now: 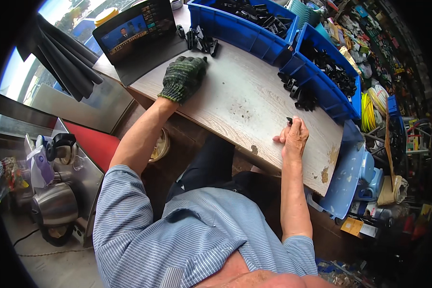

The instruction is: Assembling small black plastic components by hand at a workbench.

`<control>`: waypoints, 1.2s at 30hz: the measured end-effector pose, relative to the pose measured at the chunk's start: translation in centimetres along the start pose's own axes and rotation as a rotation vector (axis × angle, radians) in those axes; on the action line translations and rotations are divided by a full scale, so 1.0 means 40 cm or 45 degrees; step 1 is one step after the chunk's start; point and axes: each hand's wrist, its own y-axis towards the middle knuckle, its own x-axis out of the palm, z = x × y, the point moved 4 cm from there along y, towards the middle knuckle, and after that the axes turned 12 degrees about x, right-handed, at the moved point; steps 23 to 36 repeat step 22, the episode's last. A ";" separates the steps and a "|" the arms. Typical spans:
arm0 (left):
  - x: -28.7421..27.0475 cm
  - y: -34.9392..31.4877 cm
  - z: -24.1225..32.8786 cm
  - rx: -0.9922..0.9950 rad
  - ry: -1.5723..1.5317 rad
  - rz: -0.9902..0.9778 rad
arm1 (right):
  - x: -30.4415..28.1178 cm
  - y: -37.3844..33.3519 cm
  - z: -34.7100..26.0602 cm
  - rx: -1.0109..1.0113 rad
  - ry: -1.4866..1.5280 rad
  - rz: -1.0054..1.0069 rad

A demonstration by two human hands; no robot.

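My left hand (183, 78), in a dark green and black knitted glove, rests on the worn pale table with its fingers curled. Whether it holds something is hidden; a dark tip shows by its fingertips. Just beyond it lies a group of black plastic parts (200, 41), close to the tablet. Over the right part of the table, my bare right hand (295, 138) pinches a small black plastic part (289, 120) between thumb and fingers, most of it covered. Farther off, another pile of black plastic parts (300, 93) sits against the blue bin.
Two blue bins (245, 36) (324, 79) filled with black parts line the table's far side. A tablet (139, 41) stands at the left. Beside the right edge is a light blue plastic chair (345, 173). A steel kettle (55, 204) stands low on the left.
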 end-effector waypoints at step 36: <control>0.043 0.009 0.430 0.020 -1.069 -0.125 | 0.011 -0.035 0.000 0.156 0.384 0.077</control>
